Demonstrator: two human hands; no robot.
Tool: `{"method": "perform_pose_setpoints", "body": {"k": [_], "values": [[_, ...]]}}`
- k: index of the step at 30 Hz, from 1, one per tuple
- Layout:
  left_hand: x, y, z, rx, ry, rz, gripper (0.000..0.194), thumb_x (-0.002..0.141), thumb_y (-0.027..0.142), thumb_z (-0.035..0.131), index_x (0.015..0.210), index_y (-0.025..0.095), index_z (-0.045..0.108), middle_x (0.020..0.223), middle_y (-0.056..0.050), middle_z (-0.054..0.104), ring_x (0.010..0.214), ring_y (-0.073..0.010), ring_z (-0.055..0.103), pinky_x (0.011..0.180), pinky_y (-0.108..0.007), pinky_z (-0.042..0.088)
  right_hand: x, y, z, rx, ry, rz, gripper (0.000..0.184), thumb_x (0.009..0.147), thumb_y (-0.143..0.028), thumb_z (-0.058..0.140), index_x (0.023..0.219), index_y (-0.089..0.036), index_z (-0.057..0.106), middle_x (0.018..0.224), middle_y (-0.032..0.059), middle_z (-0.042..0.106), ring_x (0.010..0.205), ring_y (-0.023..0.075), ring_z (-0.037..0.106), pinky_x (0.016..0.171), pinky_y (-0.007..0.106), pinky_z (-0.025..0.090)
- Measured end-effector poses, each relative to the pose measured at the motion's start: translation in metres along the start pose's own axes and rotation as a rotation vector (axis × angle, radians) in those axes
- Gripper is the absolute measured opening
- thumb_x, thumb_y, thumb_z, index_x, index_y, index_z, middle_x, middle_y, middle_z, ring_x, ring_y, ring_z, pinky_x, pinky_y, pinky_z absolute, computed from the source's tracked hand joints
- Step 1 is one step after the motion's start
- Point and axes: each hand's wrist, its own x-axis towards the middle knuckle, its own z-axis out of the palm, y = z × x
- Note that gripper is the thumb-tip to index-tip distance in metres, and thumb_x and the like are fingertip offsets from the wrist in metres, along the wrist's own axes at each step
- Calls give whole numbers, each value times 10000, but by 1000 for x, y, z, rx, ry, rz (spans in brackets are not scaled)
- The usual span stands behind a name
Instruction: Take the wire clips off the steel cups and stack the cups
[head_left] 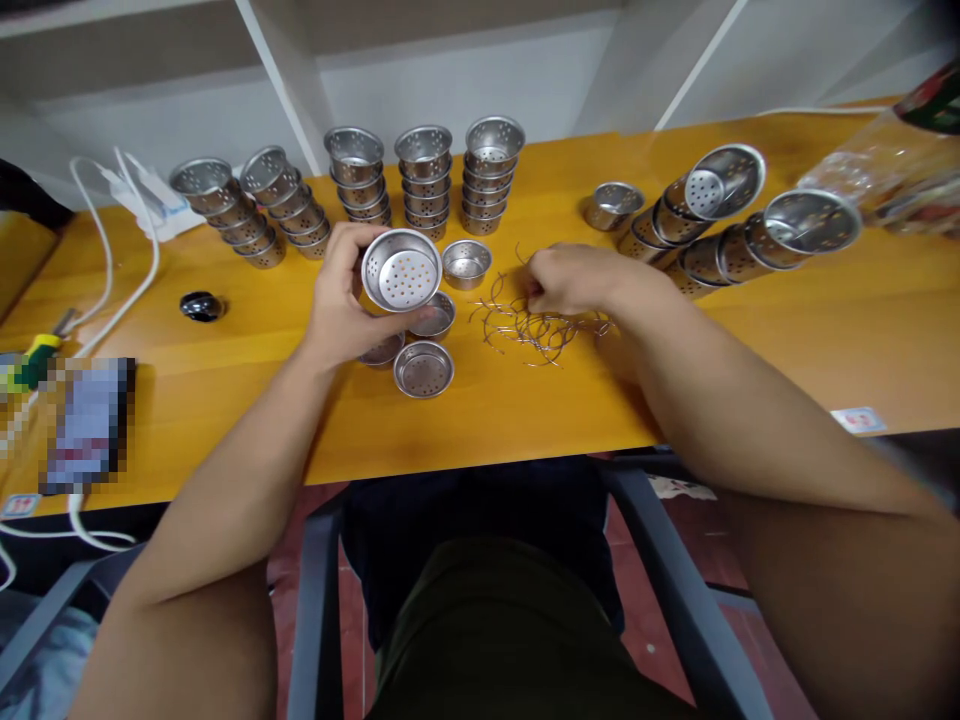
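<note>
My left hand [341, 300] is closed around a small perforated steel cup [401, 270], tilted so its holed bottom faces me. Three more loose steel cups [424, 368] lie on the wooden table [525, 410] just below and beside it, and another cup [466, 262] stands to its right. My right hand [570, 280] rests knuckles-up on a tangle of thin wire handles [536, 328], fingers curled and pinched into the pile; what they hold is hidden.
Upright stacks of steel cups [425, 180] line the table's back, and leaning stacks [251, 210] lie at back left. Toppled stacks [720, 225] lie at right beside a clear plastic bag [877, 165]. A black knob [201, 306], white cables [112, 260] and a screwdriver [34, 358] sit at left.
</note>
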Motion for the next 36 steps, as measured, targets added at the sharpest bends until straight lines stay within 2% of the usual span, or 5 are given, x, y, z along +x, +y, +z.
{"method": "perform_pose_setpoints", "body": {"k": [12, 20, 24, 29, 36], "values": [[-5, -2, 12, -36, -57, -91, 950, 878, 692, 1137, 1620, 350, 652, 1617, -109, 757, 1596, -449, 737, 1400, -711, 637, 13, 27, 14, 88, 71, -90, 268, 1091, -320, 710, 1177, -180, 923, 1140, 171, 920, 1010, 343, 821, 862, 438, 539], [-9, 3, 15, -92, -61, -149, 960, 885, 750, 1093, 1618, 348, 620, 1597, -100, 778, 1544, -426, 773, 1387, -690, 648, 13, 52, 22, 764, 348, -139, 172, 942, -331, 797, 1079, -268, 716, 948, 89, 783, 867, 295, 702, 836, 452, 600], [-9, -3, 13, -39, -31, -116, 981, 854, 777, 1134, 1601, 362, 654, 1606, -108, 750, 1594, -455, 746, 1411, -740, 621, 14, 45, 25, 1009, 340, -127, 498, 879, -415, 902, 1326, -245, 763, 1085, 118, 847, 795, 257, 704, 779, 452, 628], [-8, -2, 15, -64, 101, 7, 799, 1002, 825, 1001, 1517, 325, 651, 1563, -110, 759, 1499, -362, 776, 1381, -699, 648, 17, 27, 25, 1135, 510, -192, 410, 953, -624, 930, 1099, -273, 776, 969, 107, 791, 708, 227, 632, 708, 463, 585], [-11, -7, 25, -34, 44, -153, 965, 983, 802, 1042, 1683, 356, 550, 1704, -122, 736, 1623, -412, 756, 1418, -704, 641, -27, -28, -2, 1283, 665, -357, 545, 968, -853, 966, 1077, -338, 824, 743, 19, 609, 616, 209, 452, 576, 417, 397]]}}
